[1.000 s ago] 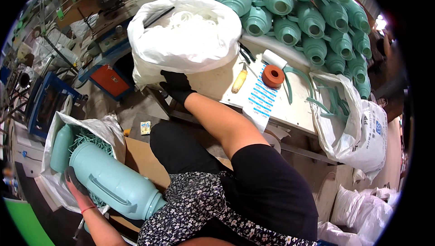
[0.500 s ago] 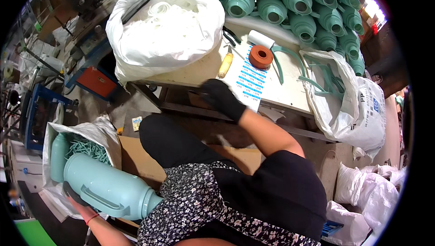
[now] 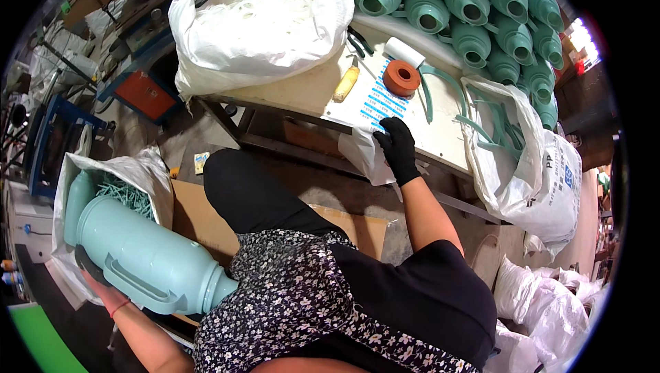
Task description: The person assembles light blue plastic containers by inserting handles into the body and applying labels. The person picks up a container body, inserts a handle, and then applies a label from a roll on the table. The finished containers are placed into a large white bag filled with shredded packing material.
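A pale green vacuum flask (image 3: 148, 253) lies slantwise at the lower left, its neck end against my floral apron. My left hand (image 3: 96, 273), in a dark glove that leaves skin bare, grips its underside near the handle (image 3: 137, 290). At the table's front edge is my right hand (image 3: 399, 149), black-gloved, with thumb and fingers bent at the edge of a white sheet of blue-striped labels (image 3: 381, 108). The sheet's lower part hangs bent over the edge. A roll of brown-red tape (image 3: 401, 78) rests on its upper part.
A white sack of pale rings (image 3: 254, 63), a yellow-handled tool (image 3: 346, 84) and black-handled pliers (image 3: 359, 41) are on the table (image 3: 302, 101). Green flask shells (image 3: 474, 12) are stacked behind. A sack of green strips (image 3: 502, 187) stands right; another sack (image 3: 161, 198) stands left.
My right hand has moved right from left of the label sheet to its front right edge. The sheet's hanging part is more bent. My left hand still holds the flask.
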Demonstrator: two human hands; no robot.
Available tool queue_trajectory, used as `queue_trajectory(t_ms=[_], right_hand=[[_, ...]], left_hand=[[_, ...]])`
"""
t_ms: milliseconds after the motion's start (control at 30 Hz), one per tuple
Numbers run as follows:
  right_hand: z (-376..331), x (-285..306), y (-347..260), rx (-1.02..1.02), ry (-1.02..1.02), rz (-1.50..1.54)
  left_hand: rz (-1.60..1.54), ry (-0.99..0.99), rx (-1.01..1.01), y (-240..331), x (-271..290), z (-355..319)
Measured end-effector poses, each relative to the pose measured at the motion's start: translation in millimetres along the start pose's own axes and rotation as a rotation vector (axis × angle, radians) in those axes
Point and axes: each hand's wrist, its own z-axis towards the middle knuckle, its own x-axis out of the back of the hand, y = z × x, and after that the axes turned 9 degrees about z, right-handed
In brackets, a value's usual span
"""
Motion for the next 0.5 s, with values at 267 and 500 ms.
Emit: queue_trajectory(t_ms=[267, 500], right_hand=[[-1, -8, 6, -0.084, -0.012, -0.008], [5, 0, -1, -0.118, -0.063, -0.051]], left_hand=[[0.038, -0.016, -0.045, -6, 16, -14], [0.055, -0.044, -0.106, -20, 39, -25]])
